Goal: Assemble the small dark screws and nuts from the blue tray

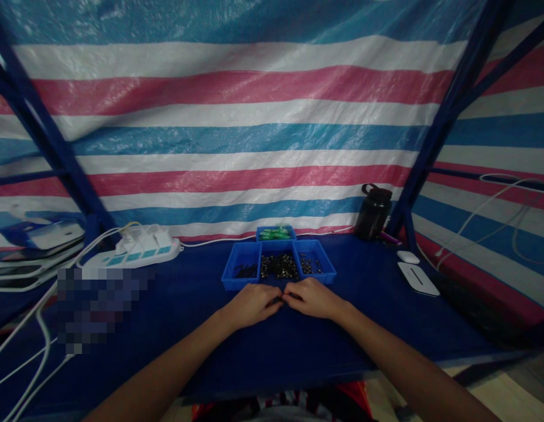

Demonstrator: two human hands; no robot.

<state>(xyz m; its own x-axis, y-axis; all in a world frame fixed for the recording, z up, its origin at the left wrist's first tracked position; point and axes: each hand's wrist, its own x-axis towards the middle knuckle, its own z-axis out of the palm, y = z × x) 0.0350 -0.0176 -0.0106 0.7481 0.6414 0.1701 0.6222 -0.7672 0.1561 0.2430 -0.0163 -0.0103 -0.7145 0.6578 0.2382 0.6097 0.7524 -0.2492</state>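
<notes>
Bins [240, 257], 4 and blue, stand at 12 o'clock just beyond the left hand [254, 302] and right hand [313, 296] in the head view, holding small dark, metallic and green pieces [278, 266]. Both hands are curled, tip to tip; whether they pinch anything, I cannot tell. Pixelation [96, 305] covers 9 o'clock on the table [315, 351].

head view | text: none legible | labels, brands, numbers, signs: none readable (dim, blurred places)
</notes>
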